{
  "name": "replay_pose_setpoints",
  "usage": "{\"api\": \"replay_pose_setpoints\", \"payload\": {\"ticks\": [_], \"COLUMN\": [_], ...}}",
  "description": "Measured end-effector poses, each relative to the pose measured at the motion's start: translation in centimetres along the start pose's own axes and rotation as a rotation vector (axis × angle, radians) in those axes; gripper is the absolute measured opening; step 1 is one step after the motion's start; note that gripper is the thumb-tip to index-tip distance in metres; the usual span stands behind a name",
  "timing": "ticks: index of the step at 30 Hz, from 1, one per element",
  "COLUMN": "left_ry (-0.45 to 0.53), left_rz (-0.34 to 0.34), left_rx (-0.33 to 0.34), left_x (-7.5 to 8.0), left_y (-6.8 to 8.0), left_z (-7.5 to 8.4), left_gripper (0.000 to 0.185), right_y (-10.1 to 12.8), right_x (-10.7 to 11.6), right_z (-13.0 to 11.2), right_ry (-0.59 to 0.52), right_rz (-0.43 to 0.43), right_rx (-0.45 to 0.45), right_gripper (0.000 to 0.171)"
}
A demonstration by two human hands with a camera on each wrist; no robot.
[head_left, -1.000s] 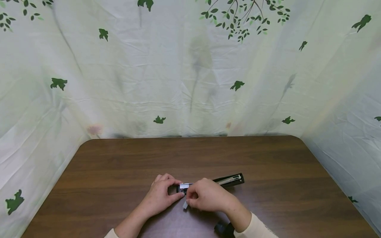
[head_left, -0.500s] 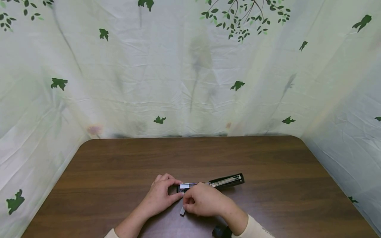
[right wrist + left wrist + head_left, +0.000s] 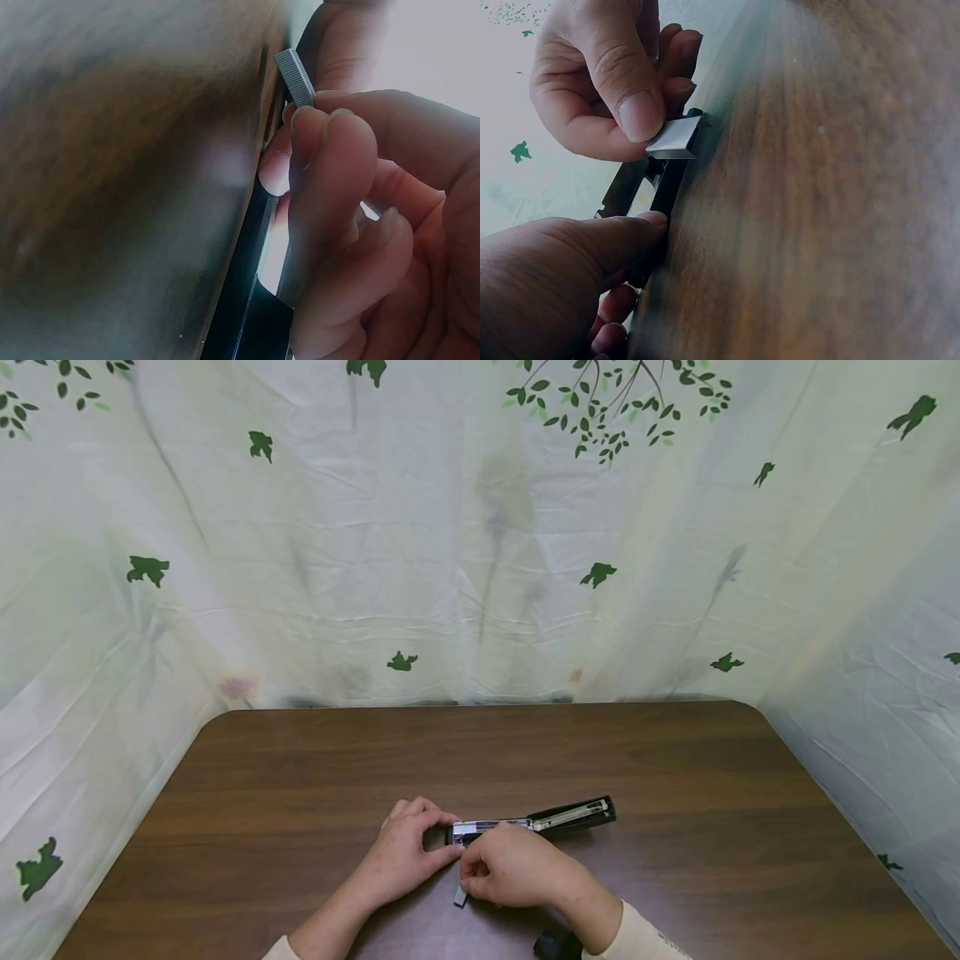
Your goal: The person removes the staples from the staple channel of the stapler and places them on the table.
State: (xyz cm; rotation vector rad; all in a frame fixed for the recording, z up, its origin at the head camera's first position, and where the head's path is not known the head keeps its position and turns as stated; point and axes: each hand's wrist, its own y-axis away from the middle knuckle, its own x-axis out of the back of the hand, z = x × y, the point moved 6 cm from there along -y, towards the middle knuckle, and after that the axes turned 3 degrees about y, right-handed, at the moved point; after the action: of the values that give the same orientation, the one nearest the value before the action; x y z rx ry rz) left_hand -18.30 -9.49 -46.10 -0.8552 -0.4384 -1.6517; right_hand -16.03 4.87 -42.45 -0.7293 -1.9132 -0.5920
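Note:
A black stapler (image 3: pixel 573 815) lies opened out on the table, its metal staple channel showing. My left hand (image 3: pixel 408 843) grips its left end between thumb and fingers; in the left wrist view the thumb (image 3: pixel 634 232) presses along the black side. My right hand (image 3: pixel 517 864) pinches a strip of staples (image 3: pixel 460 895) between thumb and index finger, just in front of the stapler. In the right wrist view the ridged side of the staple strip (image 3: pixel 295 78) sticks out past the fingertips. The right hand hides the stapler's middle in the head view.
A dark rounded object (image 3: pixel 557 945) shows beside the right wrist at the front. The brown wooden table (image 3: pixel 315 760) reaches back to a pale curtain (image 3: pixel 450 568) printed with green leaves, which also hangs along both sides.
My right hand has moved slightly left and toward the front with the staple strip, uncovering more of the stapler's channel. My left hand has stayed in place on the stapler.

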Motion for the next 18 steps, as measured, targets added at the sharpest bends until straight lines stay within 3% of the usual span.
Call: {"api": "replay_pose_setpoints", "payload": {"ticks": [18], "left_ry": [-0.009], "left_rz": [0.018], "left_rx": [-0.039], "left_x": [0.12], "left_y": [-0.04], "left_z": [0.21], "left_gripper": [0.029], "right_y": [-0.07], "right_x": [-0.25], "right_z": [0.36], "right_ry": [0.017], "right_rz": [-0.024], "right_rx": [-0.031], "right_gripper": [0.018]}}
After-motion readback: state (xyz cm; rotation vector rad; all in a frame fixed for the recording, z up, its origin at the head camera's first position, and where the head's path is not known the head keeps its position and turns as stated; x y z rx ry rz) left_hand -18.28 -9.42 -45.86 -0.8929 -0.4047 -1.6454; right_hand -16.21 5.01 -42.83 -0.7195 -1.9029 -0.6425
